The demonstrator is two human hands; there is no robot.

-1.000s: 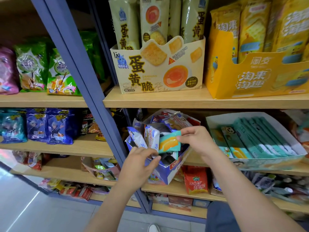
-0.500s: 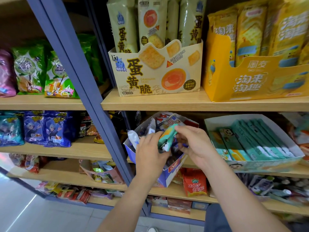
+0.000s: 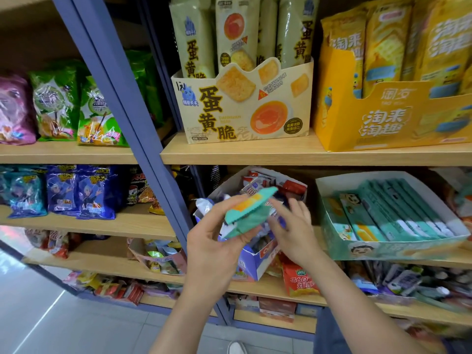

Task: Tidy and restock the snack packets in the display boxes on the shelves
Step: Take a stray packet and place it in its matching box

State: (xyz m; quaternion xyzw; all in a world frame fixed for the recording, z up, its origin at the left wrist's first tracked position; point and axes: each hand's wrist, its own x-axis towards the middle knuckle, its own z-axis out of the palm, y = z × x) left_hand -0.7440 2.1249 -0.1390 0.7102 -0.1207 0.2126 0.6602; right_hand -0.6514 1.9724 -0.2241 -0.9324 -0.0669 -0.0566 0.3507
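My left hand [image 3: 213,238] holds a teal snack packet [image 3: 249,213] with a yellow patch, fingers and thumb curled round its lower edge, just in front of the blue and white display box [image 3: 255,261] of mixed packets. My right hand [image 3: 293,231] hovers beside the packet's right side with fingers spread and relaxed, holding nothing. To the right, a teal display box [image 3: 383,249] holds a row of matching teal packets [image 3: 398,208] standing on edge.
A blue shelf upright [image 3: 122,98] runs diagonally left of my hands. On the shelf above stand a cream egg-yolk cracker box [image 3: 242,111] and a yellow box [image 3: 388,118]. Bagged snacks [image 3: 76,192] fill the left shelves; more packets lie on lower shelves.
The teal packet has passed from my right hand into my left hand and been lifted out in front of the mixed box. My right hand has let go and opened.
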